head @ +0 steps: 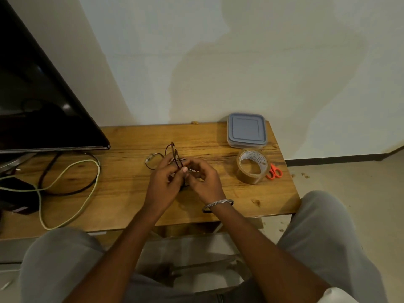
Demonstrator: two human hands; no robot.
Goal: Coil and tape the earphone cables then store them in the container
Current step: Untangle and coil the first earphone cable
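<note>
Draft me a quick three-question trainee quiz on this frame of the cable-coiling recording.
1. True or false: the container has its lid off.
2. What lies beside the tape roll? A scissors B pen C phone
3. What do the left hand and right hand hold above the table?
Key: 1 false, the lid is on; 2 A; 3 the earphone cable.

A: How many things on the desk [135, 206]?
B: One lidded container [246, 130], one tape roll [251, 166], one pair of orange scissors [274, 172], one screen [32, 95].
A: Cables?
B: One green cable [98, 171], one black cable [65, 194], one dark earphone cable [172, 149]. And two hands [162, 182] [203, 180].
</note>
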